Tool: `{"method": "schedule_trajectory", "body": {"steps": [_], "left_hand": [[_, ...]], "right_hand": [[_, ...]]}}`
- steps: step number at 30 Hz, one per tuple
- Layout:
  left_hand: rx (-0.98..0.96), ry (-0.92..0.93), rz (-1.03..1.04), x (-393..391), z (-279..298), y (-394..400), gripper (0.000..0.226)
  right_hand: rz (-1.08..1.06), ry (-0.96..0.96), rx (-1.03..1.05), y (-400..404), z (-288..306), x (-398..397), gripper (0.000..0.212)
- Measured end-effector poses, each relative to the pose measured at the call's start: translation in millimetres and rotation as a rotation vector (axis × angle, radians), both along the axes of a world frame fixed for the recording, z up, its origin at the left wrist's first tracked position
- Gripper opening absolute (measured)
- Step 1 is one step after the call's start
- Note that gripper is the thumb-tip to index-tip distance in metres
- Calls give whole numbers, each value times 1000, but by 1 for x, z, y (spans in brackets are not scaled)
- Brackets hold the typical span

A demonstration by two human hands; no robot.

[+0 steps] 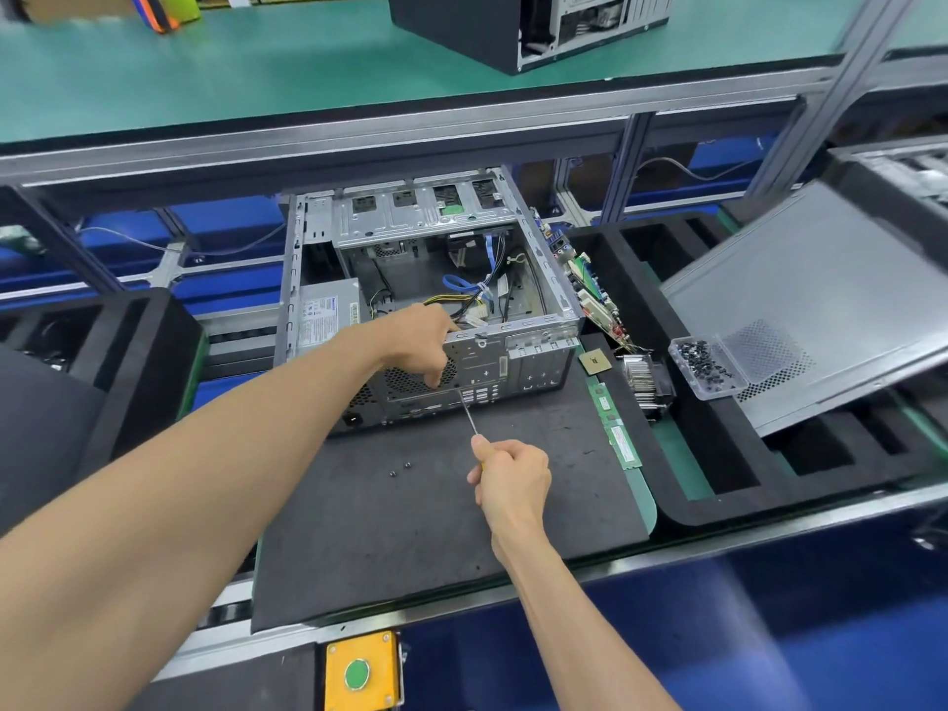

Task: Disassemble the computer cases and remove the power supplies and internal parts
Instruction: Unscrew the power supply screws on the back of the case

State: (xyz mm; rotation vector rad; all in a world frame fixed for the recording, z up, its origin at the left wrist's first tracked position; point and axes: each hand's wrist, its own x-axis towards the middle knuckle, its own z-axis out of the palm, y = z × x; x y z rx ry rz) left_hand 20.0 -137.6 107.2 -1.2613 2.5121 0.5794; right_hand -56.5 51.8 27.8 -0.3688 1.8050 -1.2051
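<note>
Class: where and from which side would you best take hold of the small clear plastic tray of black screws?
Pinch the clear plastic screw tray across its short sides, coming from above. It probably lies flat and open-topped on the tilted grey metal side panel, so a level grip keeps the screws in.

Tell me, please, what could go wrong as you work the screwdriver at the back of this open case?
The screwdriver tip could slip off the rear panel toward the left hand holding the computer case right beside it. The two loose screws on the dark mat might roll away instead of joining the screw tray.
</note>
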Motion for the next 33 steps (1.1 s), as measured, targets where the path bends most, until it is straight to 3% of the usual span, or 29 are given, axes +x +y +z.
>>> {"method": "schedule_trajectory", "body": {"steps": [8,12,15,17,19,21,24,27,29,32,33], "left_hand": [[113,-21,169,-3,-4,-6,30],[130,-13,184,-4,-2,-4,32],[150,-4,193,-5,-1,-3,29],[153,1,199,-5,0,-2,24],[157,5,202,-6,2,-2,22],[160,7,205,-7,2,-1,22],[172,11,216,-7,2,-1,21],[183,15,214,-8,2,-2,18],[188,17,211,-8,3,-2,19],[187,20,216,-8,2,-2,18],[184,20,219,-8,3,-2,17]], "right_hand": [[-23,-5,-15,-7,-8,3,26],[49,294,-21,-3,-10,6,14],[47,360,-60,-3,-15,11,25],[40,162,-58,-5,-15,12,19],[-30,-365,-66,-9,-15,6,12],[-49,-832,-113,-7,-17,-3,27],[25,-953,-141,-9,-19,-10,37],[21,-731,-78,-13,-12,-4,33],[33,-361,-33,-15,-9,2,28],[195,359,27,-14,-9,8,22],[200,450,33,-12,-8,9,16]]}}
